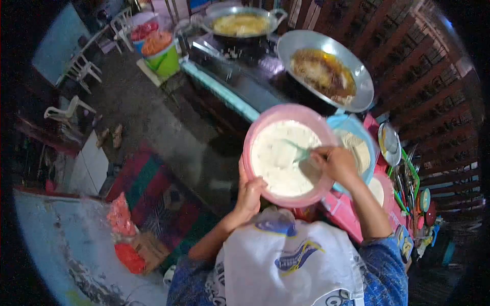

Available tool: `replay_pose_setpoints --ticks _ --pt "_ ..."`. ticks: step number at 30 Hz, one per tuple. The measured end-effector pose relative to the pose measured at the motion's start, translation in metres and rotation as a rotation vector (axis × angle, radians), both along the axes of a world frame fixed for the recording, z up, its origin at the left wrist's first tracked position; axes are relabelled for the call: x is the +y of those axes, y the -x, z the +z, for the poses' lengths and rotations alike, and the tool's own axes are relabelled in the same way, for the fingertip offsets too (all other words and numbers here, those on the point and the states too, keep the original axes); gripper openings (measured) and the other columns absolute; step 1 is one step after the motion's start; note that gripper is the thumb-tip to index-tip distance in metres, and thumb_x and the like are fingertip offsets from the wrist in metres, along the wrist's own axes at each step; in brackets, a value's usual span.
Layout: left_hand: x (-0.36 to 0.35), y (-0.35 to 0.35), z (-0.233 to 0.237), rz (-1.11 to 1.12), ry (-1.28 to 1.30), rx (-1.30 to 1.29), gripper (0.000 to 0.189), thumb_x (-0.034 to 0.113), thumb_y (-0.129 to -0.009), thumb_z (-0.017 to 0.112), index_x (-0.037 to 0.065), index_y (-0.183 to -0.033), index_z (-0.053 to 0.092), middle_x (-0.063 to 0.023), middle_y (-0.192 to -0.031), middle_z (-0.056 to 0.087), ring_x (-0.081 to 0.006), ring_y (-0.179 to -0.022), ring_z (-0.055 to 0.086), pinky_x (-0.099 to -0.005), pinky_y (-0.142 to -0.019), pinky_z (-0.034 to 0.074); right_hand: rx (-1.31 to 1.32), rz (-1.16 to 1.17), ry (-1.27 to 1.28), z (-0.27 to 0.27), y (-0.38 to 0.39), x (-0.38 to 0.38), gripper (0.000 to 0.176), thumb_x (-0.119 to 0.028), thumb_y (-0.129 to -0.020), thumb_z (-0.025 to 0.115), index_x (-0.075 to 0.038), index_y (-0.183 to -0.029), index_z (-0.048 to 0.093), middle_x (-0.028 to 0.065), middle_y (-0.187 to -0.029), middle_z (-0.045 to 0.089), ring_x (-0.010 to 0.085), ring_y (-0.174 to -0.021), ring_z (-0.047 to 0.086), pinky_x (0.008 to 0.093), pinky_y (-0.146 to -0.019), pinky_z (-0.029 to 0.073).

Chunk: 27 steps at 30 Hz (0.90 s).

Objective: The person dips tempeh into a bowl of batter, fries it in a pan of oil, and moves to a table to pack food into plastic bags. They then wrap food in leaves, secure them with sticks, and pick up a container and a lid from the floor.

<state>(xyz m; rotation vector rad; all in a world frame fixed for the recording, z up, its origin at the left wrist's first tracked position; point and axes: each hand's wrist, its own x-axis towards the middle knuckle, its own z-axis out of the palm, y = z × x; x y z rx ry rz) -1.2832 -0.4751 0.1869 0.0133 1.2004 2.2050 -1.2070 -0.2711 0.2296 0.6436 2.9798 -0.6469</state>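
Observation:
A pink plastic bowl (253,130) is held up in front of my apron, with creamy white batter (273,176) inside that has small darker flecks. My left hand (248,195) is closed on the bowl's lower left rim, thumb over the edge. Over the bowl's right side, my right hand (338,164) is closed round a pale green spoon (298,151). The spoon's far end dips into the batter. Just right of the bowl stands a light blue basin (366,138) with beige contents, partly hidden by my right hand and forearm.
Ahead to the right, a large wok (363,81) holds brown oil and frying food. A second wok (278,19) with yellowish food stands farther back on the dark stove (245,76). A green bucket (166,62) is at the upper left. Pink containers and utensils line the right side.

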Motion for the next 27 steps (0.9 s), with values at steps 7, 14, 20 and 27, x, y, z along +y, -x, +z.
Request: replay_pose_setpoints --ticks 7,14,20,27 --pt "0.004 0.002 -0.001 -0.009 0.019 0.07 0.075 -0.004 -0.054 0.04 0.005 -0.128 0.025 -0.0122 -0.124 0.036 -0.0234 -0.118 0.034 -0.0329 -0.099 0.026 0.136 0.046 -0.273 0.01 -0.002 -0.016 0.017 -0.03 -0.075 0.055 -0.019 -0.082 0.066 0.0092 -0.065 0.06 0.0251 -0.056 0.06 0.0371 -0.048 0.046" --pt "0.001 0.0 0.0 0.011 0.012 0.048 0.076 -0.005 -0.055 0.04 0.005 -0.128 0.025 -0.0123 -0.124 0.037 -0.024 -0.117 0.035 -0.0329 -0.098 0.028 0.039 0.008 -0.258 0.021 0.002 -0.028 0.019 -0.03 -0.076 0.057 -0.016 -0.084 0.067 0.0096 -0.072 0.062 0.0264 -0.063 0.06 0.0375 -0.055 0.047" --pt "-0.002 0.0 0.003 0.011 0.039 0.037 0.076 -0.005 -0.055 0.039 0.006 -0.128 0.025 -0.0123 -0.124 0.037 -0.0231 -0.117 0.035 -0.0314 -0.097 0.029 0.01 0.011 -0.28 0.023 0.003 -0.029 0.018 -0.03 -0.075 0.057 -0.017 -0.083 0.067 0.0094 -0.07 0.061 0.0264 -0.061 0.06 0.0374 -0.053 0.047" --pt "-0.005 0.002 0.006 -0.042 0.074 0.066 0.08 -0.003 -0.053 0.041 0.009 -0.131 0.023 -0.0102 -0.127 0.035 -0.0224 -0.119 0.032 -0.0296 -0.097 0.028 0.063 0.034 -0.303 0.022 0.005 -0.032 0.013 -0.024 -0.074 0.055 -0.015 -0.079 0.064 0.0116 -0.067 0.06 0.0272 -0.058 0.06 0.0378 -0.05 0.046"
